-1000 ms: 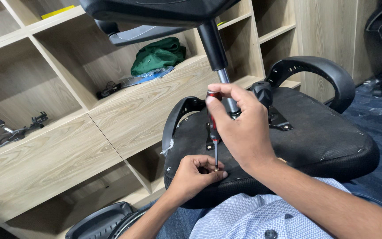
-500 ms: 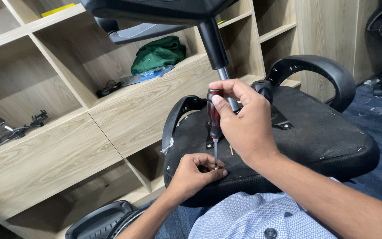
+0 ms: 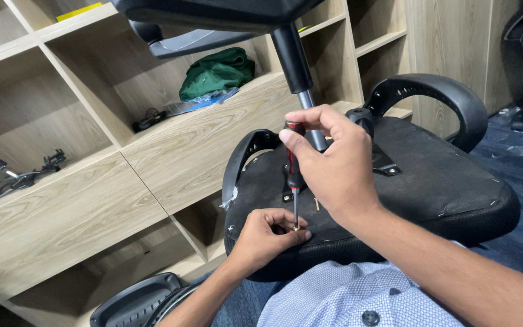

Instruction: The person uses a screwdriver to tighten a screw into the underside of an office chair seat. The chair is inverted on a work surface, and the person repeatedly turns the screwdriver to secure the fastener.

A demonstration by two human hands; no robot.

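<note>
- Holding a screwdriver [image 3: 292, 163] upright at centre frame, the right hand [image 3: 334, 166] wraps its fingers tight round the red-and-black handle; thumb tip sits near the top of the handle.
- Screwdriver shaft runs straight down; its tip meets the underside of an overturned office chair seat [image 3: 419, 181], just above the left hand's fingertips.
- Left hand [image 3: 267, 233], lower centre, is pinched narrow, thumb and forefinger closed round the shaft tip, probably on a small screw; the screw itself is too small to make out.
- Seat lies upside down, black fabric underside up, filling centre and right of frame; it rests against the person's lap, blue dotted shirt [image 3: 346, 297] at bottom.
- Gas-lift column [image 3: 298, 66] rises from the seat's middle toward the top of the frame, just behind the right hand.
- Curved black armrest [image 3: 437, 91] at upper right of the seat; a second one [image 3: 243, 154] left of the screwdriver.
- Wooden shelving [image 3: 80, 194] across the left half; a green cloth bundle [image 3: 216, 71] on an upper shelf, dark metal parts [image 3: 22, 175] in a compartment at far left.
- Another black chair part [image 3: 134, 303] on the floor, bottom left.
</note>
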